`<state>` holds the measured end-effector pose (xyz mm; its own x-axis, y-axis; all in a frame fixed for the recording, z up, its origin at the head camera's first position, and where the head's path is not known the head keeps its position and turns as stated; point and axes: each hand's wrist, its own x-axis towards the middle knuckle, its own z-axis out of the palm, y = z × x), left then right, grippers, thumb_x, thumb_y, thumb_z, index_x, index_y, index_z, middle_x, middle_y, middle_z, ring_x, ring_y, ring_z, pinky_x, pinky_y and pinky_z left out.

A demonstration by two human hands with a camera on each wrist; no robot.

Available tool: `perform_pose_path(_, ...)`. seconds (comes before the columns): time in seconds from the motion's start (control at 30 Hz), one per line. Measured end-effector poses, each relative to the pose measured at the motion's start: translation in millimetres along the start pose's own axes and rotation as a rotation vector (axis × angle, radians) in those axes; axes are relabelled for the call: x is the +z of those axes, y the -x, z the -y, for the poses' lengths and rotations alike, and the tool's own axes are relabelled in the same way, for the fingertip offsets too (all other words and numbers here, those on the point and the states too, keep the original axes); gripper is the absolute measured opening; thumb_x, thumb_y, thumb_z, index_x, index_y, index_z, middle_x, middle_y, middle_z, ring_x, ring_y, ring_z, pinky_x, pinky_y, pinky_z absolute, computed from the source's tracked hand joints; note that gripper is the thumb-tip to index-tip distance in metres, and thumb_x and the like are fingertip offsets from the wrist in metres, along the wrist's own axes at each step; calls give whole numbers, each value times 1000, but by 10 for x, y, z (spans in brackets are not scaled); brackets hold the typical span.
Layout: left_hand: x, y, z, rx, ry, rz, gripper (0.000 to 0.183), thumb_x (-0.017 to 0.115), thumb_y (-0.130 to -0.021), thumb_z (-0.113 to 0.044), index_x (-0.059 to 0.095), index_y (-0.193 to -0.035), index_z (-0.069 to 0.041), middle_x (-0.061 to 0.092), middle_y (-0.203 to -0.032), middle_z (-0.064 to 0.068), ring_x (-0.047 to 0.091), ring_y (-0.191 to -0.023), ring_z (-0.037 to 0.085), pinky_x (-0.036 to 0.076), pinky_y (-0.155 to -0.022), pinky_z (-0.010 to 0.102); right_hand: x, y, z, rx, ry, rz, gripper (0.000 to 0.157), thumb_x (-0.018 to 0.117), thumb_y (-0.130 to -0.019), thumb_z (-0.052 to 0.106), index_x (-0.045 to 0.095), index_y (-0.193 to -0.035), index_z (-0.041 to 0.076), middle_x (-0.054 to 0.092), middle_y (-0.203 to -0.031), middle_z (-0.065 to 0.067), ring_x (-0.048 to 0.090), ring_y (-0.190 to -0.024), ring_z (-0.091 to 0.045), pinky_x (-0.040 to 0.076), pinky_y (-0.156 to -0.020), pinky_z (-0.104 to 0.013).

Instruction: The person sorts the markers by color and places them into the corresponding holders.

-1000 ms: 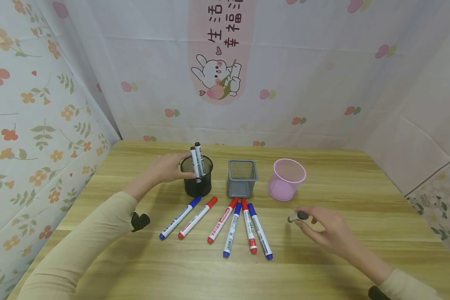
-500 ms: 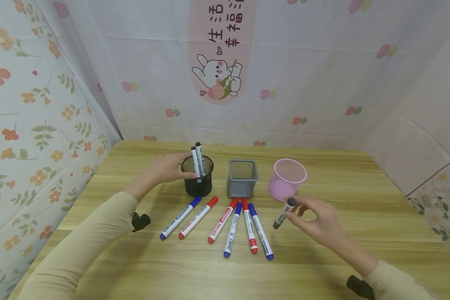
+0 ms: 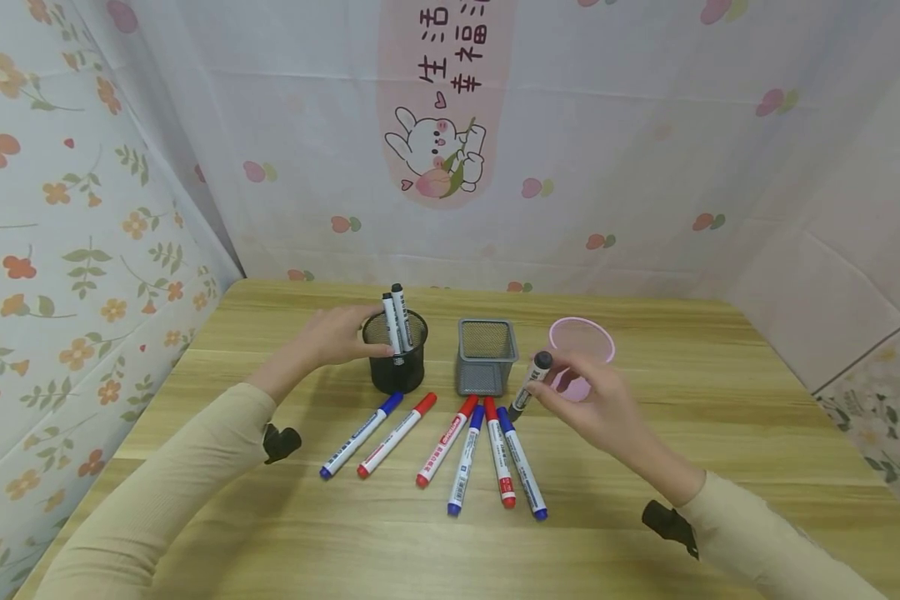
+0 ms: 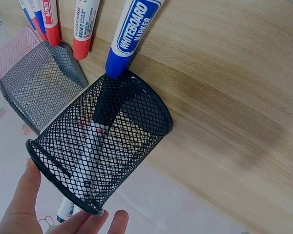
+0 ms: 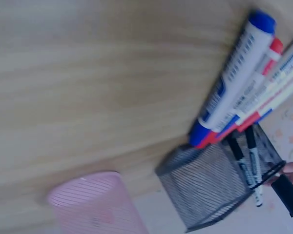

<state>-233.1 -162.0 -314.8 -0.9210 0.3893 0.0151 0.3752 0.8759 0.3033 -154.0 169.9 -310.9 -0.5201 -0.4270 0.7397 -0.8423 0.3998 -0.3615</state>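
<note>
My left hand (image 3: 336, 335) holds the rim of a round black mesh pen holder (image 3: 397, 377), thumb and fingers on its edge in the left wrist view. Two black-capped whiteboard markers (image 3: 392, 327) stand leaning inside that holder. Between thumb and fingertips, my right hand (image 3: 603, 404) pinches another black-capped marker (image 3: 528, 387), tilted above the table, just left of the pink mesh pen holder (image 3: 581, 343). The right hand partly covers the pink holder in the head view. A square grey mesh pen holder (image 3: 486, 367) stands between the two round ones.
Several red markers (image 3: 397, 435) and blue markers (image 3: 362, 435) lie fanned out on the wooden table (image 3: 390, 550) before the holders. A printed cloth (image 3: 630, 150) hangs behind the table, and a flowered cloth (image 3: 75, 283) borders it on the left.
My right hand has carried the marker left and up, from right of the loose markers to near the grey holder; the marker has turned more upright. The left hand stays at the black holder.
</note>
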Motion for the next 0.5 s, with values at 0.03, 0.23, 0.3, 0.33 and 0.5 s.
perform_pose_path(0.03,-1,1,0,0,0,0,72,64,-75,-46,39,-133,-13,47,-126,13,46,-110,32,39,-77,50,15,-39,8,11,-10,4,28,67,-78,29,61,-90,5,58,-71,3,52,-63,-7,44,-55,-19)
perform_pose_path(0.23,6,0,1,-4,-1,3,73,64,-75,-47,38,-134,-13,46,-127,14,45,-110,33,39,-76,50,78,-287,147,52,-90,13,27,72,-64,-7,60,-88,0,57,-70,-1,52,-63,-11,46,-56,-26)
perform_pose_path(0.3,8,-1,4,-2,-4,1,73,64,-75,-47,38,-134,-13,46,-127,14,45,-111,33,39,-76,50,81,-381,248,61,-87,13,28,71,-64,-10,60,-88,-3,57,-69,-5,51,-62,-12,47,-55,-29)
perform_pose_path(0.33,7,-1,4,1,-4,-1,73,64,-75,-46,38,-134,-13,46,-127,14,45,-110,33,39,-76,50,93,-409,256,63,-81,15,28,71,-63,-10,59,-88,-4,57,-70,-6,51,-62,-13,47,-55,-30)
perform_pose_path(0.5,-2,6,4,4,-6,-7,72,65,-75,-45,39,-134,-12,47,-126,14,46,-109,33,40,-74,47,179,-474,146,109,-66,35,26,72,-70,0,60,-93,0,57,-74,1,52,-67,-11,47,-58,-28)
